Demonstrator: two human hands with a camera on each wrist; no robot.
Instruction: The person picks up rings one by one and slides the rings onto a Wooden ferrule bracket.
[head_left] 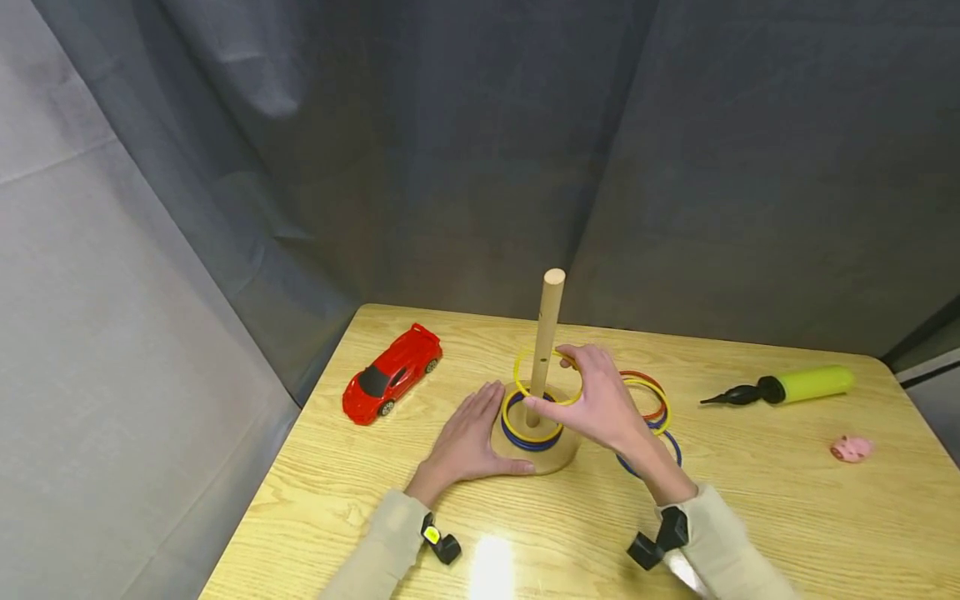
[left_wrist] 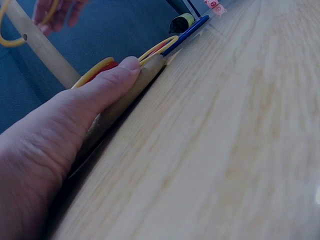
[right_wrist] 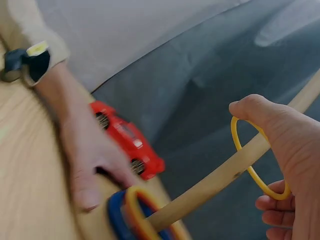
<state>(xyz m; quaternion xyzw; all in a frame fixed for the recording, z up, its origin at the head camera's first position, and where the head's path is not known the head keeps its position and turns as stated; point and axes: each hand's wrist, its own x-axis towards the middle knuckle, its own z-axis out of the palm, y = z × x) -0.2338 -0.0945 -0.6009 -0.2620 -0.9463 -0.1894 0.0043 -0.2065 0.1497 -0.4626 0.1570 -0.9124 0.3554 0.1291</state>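
A wooden ring-toss stand has a round base [head_left: 558, 457] and an upright pole [head_left: 550, 312]. Around the pole's foot lie blue rings [head_left: 534, 445] with a yellow ring on top. My left hand [head_left: 468, 442] rests on the base's left and front edge, fingers extended and thumb stretched along the rim [left_wrist: 117, 107]. Partway up the pole, my right hand [head_left: 596, 400] pinches another yellow ring [right_wrist: 255, 175] between thumb and fingers. The pole passes through this ring, which hangs above the stacked ones.
More rings, red, yellow and blue [head_left: 678, 454], overlap on the table right of the stand. A red toy car [head_left: 393, 375] sits to the left. Farther right are a lime-green hand pump [head_left: 813, 384] with a black nozzle and a pink pig toy [head_left: 852, 448]. Dark curtain hangs behind the table.
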